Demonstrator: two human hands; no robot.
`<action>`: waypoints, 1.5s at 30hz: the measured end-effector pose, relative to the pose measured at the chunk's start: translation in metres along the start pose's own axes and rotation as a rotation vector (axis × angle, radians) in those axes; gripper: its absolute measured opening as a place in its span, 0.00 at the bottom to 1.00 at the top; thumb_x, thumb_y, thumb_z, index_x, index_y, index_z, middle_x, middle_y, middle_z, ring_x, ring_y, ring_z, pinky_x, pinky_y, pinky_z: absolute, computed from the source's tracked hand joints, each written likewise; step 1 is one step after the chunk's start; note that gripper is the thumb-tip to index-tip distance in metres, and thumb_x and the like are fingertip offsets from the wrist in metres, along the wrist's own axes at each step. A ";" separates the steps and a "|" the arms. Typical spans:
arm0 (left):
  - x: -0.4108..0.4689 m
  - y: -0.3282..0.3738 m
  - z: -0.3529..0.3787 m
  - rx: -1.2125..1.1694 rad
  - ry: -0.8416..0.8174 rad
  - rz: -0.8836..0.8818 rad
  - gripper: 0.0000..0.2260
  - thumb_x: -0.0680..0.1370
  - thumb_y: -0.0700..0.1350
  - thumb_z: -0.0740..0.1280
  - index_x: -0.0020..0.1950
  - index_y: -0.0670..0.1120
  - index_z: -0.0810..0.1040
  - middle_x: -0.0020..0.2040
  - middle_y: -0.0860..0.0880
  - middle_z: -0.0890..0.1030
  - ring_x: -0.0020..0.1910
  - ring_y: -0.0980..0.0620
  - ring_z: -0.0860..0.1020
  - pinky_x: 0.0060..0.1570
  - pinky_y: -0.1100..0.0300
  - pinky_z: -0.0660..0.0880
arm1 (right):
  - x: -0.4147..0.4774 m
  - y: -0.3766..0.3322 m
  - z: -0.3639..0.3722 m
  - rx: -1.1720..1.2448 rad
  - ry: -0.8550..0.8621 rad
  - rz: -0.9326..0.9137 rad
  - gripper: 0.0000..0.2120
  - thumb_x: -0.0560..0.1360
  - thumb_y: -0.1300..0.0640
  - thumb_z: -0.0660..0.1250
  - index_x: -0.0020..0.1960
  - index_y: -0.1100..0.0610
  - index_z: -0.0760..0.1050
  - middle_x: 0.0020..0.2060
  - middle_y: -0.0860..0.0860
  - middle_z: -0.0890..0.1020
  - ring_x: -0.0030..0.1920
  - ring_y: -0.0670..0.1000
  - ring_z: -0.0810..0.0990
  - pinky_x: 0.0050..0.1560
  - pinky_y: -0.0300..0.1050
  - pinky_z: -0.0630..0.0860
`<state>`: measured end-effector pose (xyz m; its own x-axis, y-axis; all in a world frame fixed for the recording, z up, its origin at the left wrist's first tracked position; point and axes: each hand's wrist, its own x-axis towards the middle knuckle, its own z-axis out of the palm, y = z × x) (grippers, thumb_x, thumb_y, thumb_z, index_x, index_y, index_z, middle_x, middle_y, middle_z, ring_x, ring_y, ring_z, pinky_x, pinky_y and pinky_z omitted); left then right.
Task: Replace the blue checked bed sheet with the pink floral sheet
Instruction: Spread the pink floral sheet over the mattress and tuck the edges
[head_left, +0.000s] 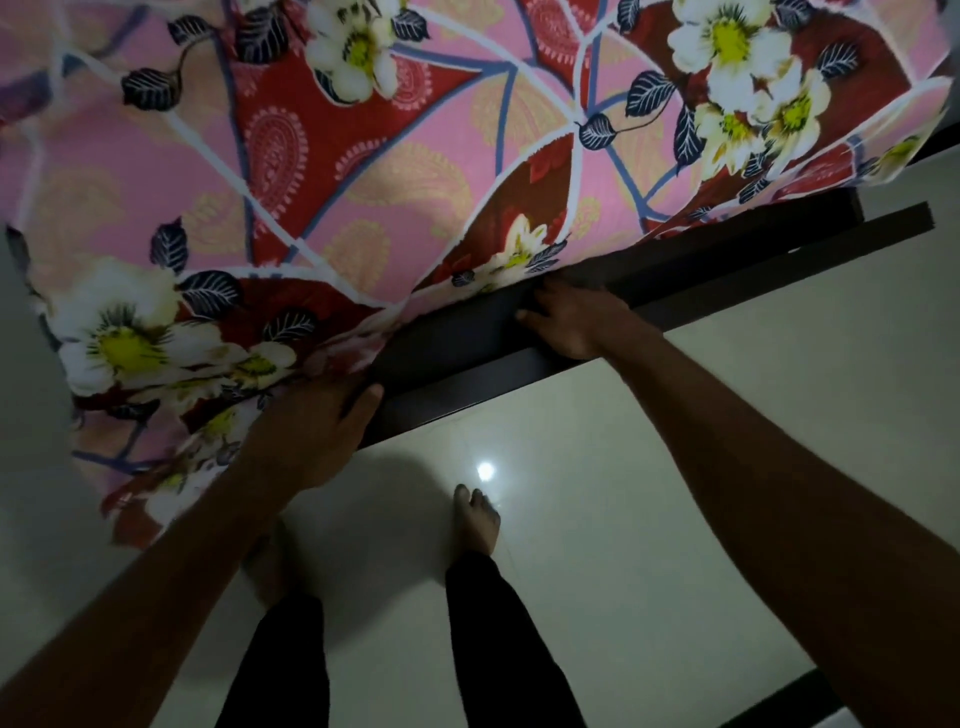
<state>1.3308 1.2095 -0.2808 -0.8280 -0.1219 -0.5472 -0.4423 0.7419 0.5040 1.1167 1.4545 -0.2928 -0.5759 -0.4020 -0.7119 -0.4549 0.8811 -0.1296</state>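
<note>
Pink floral sheet (322, 171) hangs over the dark bed frame (457, 338). Left hand (311, 436) presses it flat. Right hand (576, 319) fingers are hidden, so I cannot tell.

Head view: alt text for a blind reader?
A pink floral sheet fills the upper view; the left hand presses its hanging corner, and the right hand rests at its edge on the dark frame. Bare feet stand on pale floor.

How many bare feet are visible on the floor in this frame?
2. The right bare foot stands on the glossy pale tiled floor beside the light reflection; the left bare foot is dim, partly hidden behind the left forearm.
</note>
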 end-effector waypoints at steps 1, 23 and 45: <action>-0.006 -0.017 0.001 0.064 -0.034 0.013 0.30 0.82 0.62 0.46 0.67 0.44 0.74 0.61 0.36 0.80 0.62 0.36 0.78 0.64 0.44 0.73 | -0.012 -0.025 0.007 -0.026 0.030 -0.058 0.23 0.84 0.41 0.51 0.66 0.55 0.74 0.68 0.57 0.74 0.68 0.58 0.72 0.68 0.56 0.68; 0.012 -0.170 -0.031 0.254 -0.252 0.360 0.28 0.85 0.46 0.39 0.59 0.35 0.77 0.50 0.32 0.81 0.46 0.33 0.81 0.44 0.40 0.79 | -0.024 -0.282 0.092 -0.056 0.142 -0.209 0.31 0.80 0.42 0.38 0.76 0.52 0.64 0.77 0.53 0.66 0.76 0.57 0.64 0.71 0.65 0.63; -0.020 -0.181 -0.071 0.594 -0.170 0.610 0.20 0.84 0.45 0.51 0.69 0.37 0.74 0.62 0.36 0.79 0.57 0.37 0.80 0.56 0.47 0.77 | 0.016 -0.317 0.086 0.062 0.009 0.004 0.27 0.83 0.42 0.48 0.80 0.47 0.57 0.81 0.51 0.55 0.80 0.59 0.50 0.75 0.71 0.43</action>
<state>1.4032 1.0310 -0.3139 -0.7780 0.4747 -0.4116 0.3547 0.8726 0.3358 1.3097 1.1902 -0.3222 -0.5837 -0.4008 -0.7062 -0.4102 0.8961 -0.1696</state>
